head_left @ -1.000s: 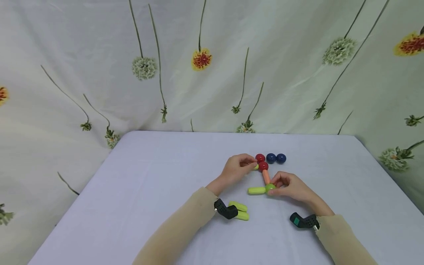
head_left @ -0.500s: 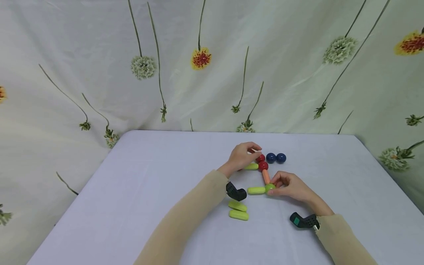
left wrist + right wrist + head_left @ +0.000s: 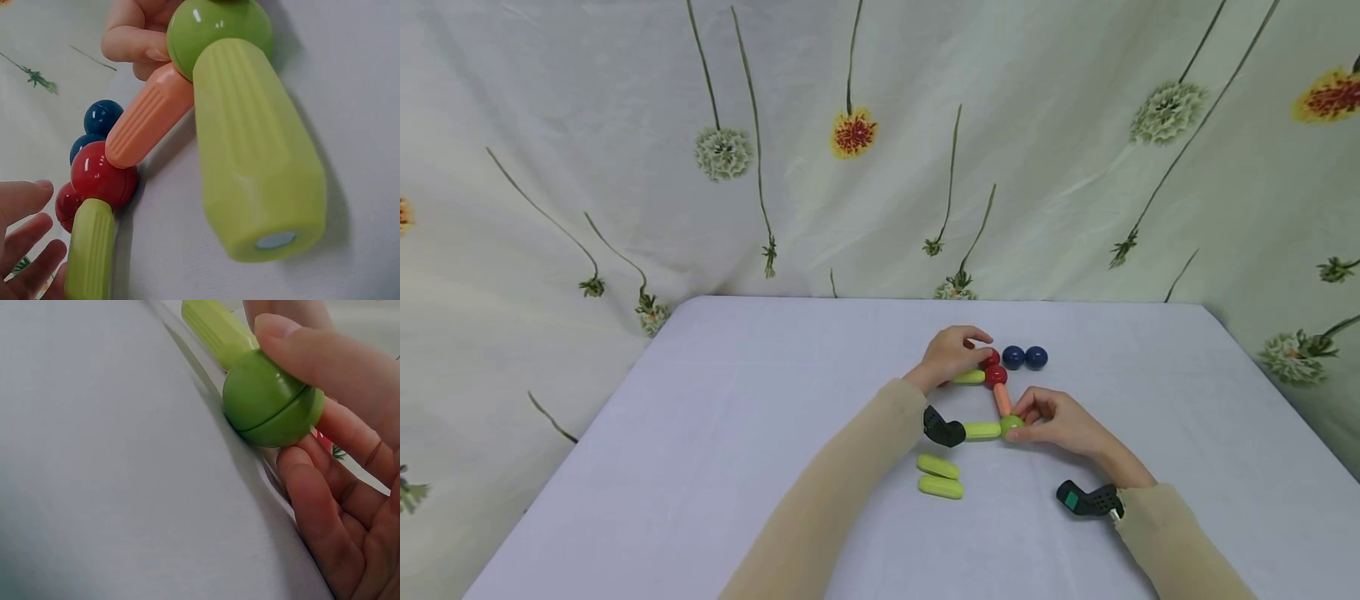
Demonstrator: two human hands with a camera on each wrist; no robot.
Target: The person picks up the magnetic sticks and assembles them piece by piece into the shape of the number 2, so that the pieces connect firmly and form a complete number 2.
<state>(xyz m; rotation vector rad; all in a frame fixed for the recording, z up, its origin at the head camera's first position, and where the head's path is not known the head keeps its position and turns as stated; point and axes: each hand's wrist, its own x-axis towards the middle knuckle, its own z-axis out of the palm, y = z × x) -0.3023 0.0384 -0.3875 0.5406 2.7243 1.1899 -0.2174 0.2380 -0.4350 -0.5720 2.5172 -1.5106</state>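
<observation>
In the head view, my right hand (image 3: pixel 1060 423) pinches a green ball (image 3: pixel 1012 427); the right wrist view shows thumb and fingers on the ball (image 3: pixel 269 400). From that ball a yellow-green stick (image 3: pixel 982 431) extends left and an orange stick (image 3: pixel 1002 400) runs away to a red ball (image 3: pixel 996 376). Another yellow-green stick (image 3: pixel 969 377) joins this red ball, and a bit of red shows at its left end, mostly hidden by my left hand (image 3: pixel 951 354). My left fingers reach beside a further red ball (image 3: pixel 992 357); in the left wrist view they look spread near it (image 3: pixel 67 206).
Two blue balls (image 3: pixel 1025 357) sit right of the far red ball. Two loose yellow-green sticks (image 3: pixel 939 477) lie nearer on the white-covered table (image 3: pixel 737 433). A flower-printed cloth (image 3: pixel 880 208) hangs behind the table.
My left hand has left the yellow-green stick and moved away and right to the far red ball, shifting only slightly in the last half second. The right hand stays on the green ball.
</observation>
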